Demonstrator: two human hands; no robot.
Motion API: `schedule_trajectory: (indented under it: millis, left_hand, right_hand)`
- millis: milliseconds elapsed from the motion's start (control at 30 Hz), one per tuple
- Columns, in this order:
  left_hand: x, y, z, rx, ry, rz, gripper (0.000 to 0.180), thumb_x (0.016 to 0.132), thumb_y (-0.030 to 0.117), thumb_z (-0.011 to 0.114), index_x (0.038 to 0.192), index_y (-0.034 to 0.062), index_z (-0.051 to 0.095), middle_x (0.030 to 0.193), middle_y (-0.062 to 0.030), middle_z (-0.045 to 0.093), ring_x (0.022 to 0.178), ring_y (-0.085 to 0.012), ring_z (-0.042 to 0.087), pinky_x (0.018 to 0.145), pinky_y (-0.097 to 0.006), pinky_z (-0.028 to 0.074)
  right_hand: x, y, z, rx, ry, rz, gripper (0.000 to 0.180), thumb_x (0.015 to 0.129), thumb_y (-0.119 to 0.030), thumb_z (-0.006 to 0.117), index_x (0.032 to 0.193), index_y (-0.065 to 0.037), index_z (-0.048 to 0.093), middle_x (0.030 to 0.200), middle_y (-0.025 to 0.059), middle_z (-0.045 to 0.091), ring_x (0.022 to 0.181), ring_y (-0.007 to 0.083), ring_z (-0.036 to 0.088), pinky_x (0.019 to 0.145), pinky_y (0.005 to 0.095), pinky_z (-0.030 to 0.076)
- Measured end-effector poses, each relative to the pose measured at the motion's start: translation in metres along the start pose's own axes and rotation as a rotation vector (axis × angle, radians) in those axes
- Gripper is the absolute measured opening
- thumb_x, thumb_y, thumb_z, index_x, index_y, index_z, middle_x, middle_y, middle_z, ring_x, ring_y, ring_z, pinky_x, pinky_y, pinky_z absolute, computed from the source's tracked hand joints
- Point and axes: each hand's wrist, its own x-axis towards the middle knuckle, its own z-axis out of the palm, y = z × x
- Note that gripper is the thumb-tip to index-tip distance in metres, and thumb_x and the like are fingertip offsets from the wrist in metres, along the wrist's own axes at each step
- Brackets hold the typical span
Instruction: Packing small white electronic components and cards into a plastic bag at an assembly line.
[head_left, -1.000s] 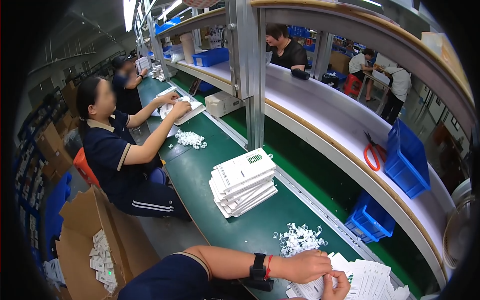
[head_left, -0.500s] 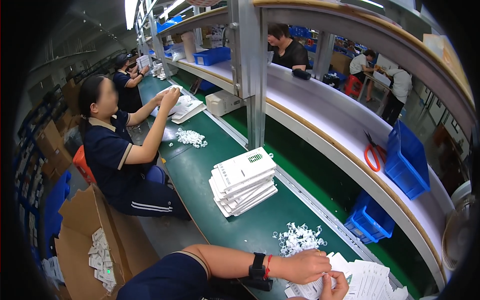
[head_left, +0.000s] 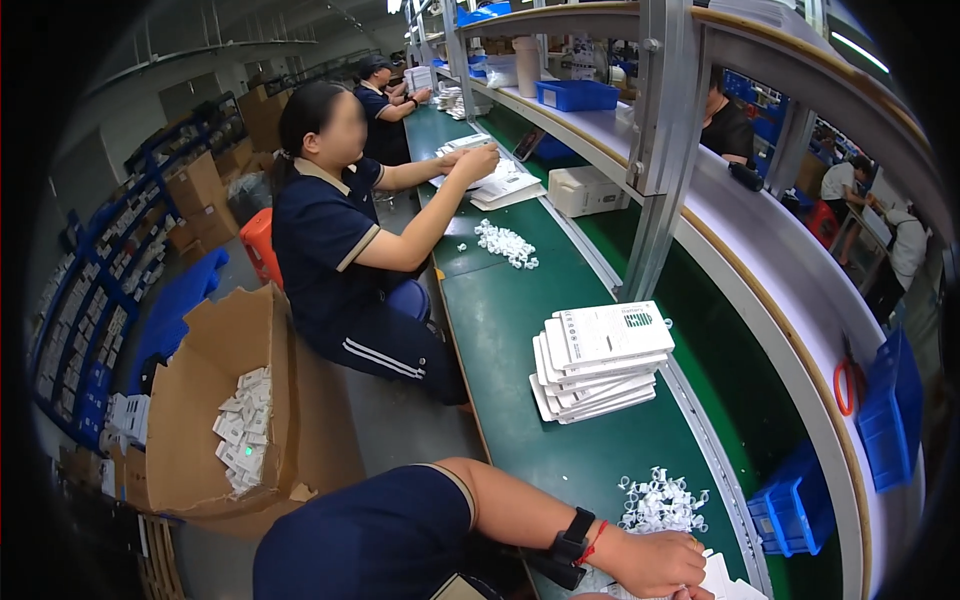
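Note:
My left hand (head_left: 660, 564), with a dark band and a red string at its wrist, is at the lower edge, fingers curled closed. Whatever they pinch is hidden. Only the fingertips of my right hand (head_left: 692, 594) show, close against the left fingers. White printed flat packages (head_left: 730, 578) lie beside and under my hands. Just beyond my left hand is a loose heap of small white plastic ring-shaped pieces (head_left: 662, 502). Farther along the green bench (head_left: 510, 360) stands an uneven stack of flat white boxes (head_left: 605, 350) with green print; one such ring sticks out at its top corner.
A large cardboard carton (head_left: 210, 345) holding small white packets stands on the floor at left. A co-worker (head_left: 330, 220) sits farther up the bench, near another white heap (head_left: 506, 244). Metal posts (head_left: 665, 150), a curved shelf (head_left: 760, 240), blue bins (head_left: 890, 410) and red-handled scissors (head_left: 848, 385) line the right.
My view has swung left, so the bench and shelf sit farther right. My right hand has mostly slipped below the lower edge. The co-worker's hands have come lower, toward the papers.

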Motion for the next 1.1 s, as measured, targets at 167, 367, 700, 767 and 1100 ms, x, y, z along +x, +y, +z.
schedule_trajectory:
  millis: [167, 367, 700, 767, 1100]
  left_hand:
    - [0.006, 0.004, -0.001, -0.106, 0.019, -0.010, 0.023, 0.088, 0.031, 0.061, 0.084, 0.0082, 0.063, 0.075, -0.0121, 0.060, 0.072, -0.0332, 0.057, 0.064, -0.043, 0.046]
    - [-0.001, -0.011, 0.007, -0.073, -0.085, -0.080, 0.014, 0.076, 0.015, 0.064, 0.081, 0.0040, 0.056, 0.079, -0.0106, 0.055, 0.080, -0.0316, 0.053, 0.072, -0.040, 0.043]
    - [-0.001, -0.008, 0.003, -0.096, -0.104, -0.092, 0.007, 0.083, 0.011, 0.059, 0.085, 0.0044, 0.057, 0.079, -0.0091, 0.052, 0.080, -0.0286, 0.052, 0.069, -0.039, 0.044]
    - [-0.002, -0.006, 0.001, -0.106, -0.101, -0.087, 0.008, 0.083, 0.011, 0.059, 0.087, 0.0041, 0.058, 0.080, -0.0093, 0.052, 0.081, -0.0286, 0.052, 0.070, -0.039, 0.044]
    - [-0.003, -0.008, -0.004, -0.091, -0.172, -0.068, 0.011, 0.084, 0.013, 0.061, 0.087, 0.0031, 0.059, 0.082, -0.0102, 0.055, 0.078, -0.0289, 0.054, 0.069, -0.038, 0.046]
  right_hand:
    - [-0.003, 0.025, -0.003, -0.026, -0.025, -0.013, 0.017, 0.092, -0.009, 0.060, 0.100, 0.005, 0.063, 0.089, 0.0165, 0.065, 0.082, 0.0224, 0.060, 0.078, 0.0330, 0.049]
    - [-0.006, 0.076, 0.002, 0.142, 0.014, 0.229, 0.017, 0.094, -0.010, 0.057, 0.100, 0.005, 0.062, 0.090, 0.0165, 0.065, 0.081, 0.0226, 0.059, 0.077, 0.0324, 0.048]
    - [-0.012, 0.041, 0.007, 0.137, 0.046, 0.170, 0.014, 0.092, -0.010, 0.060, 0.100, 0.001, 0.062, 0.091, 0.0123, 0.064, 0.084, 0.0184, 0.057, 0.079, 0.0306, 0.048]
    - [-0.009, 0.027, 0.011, 0.190, 0.076, 0.192, 0.012, 0.091, -0.010, 0.062, 0.098, 0.000, 0.061, 0.090, 0.0102, 0.064, 0.085, 0.0153, 0.056, 0.080, 0.0298, 0.048]
    - [-0.008, 0.016, 0.011, 0.010, 0.082, 0.156, 0.014, 0.092, -0.015, 0.058, 0.092, -0.002, 0.063, 0.081, 0.0152, 0.063, 0.076, 0.0238, 0.058, 0.074, 0.0354, 0.047]
